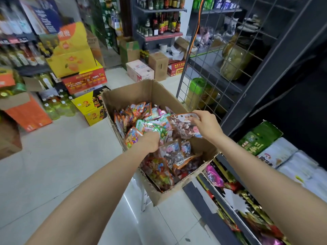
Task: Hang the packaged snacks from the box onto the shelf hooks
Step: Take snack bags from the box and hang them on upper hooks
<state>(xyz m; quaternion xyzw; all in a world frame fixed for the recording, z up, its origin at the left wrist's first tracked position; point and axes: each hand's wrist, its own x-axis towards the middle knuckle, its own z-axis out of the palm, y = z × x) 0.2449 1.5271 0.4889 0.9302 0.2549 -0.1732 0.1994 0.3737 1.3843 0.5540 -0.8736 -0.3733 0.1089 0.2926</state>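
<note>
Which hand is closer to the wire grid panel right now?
Right. The right hand holds a snack pack up just below the wire grid panel; the left hand is down in the box, farther away.

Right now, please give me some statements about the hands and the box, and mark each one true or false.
1. The right hand holds a snack packet by its top edge. True.
2. The cardboard box is empty. False: it is full of colourful packets.
3. The left hand is reaching into the box. True.
4. The wire grid stands to the left of the box. False: it stands to the right.
</note>
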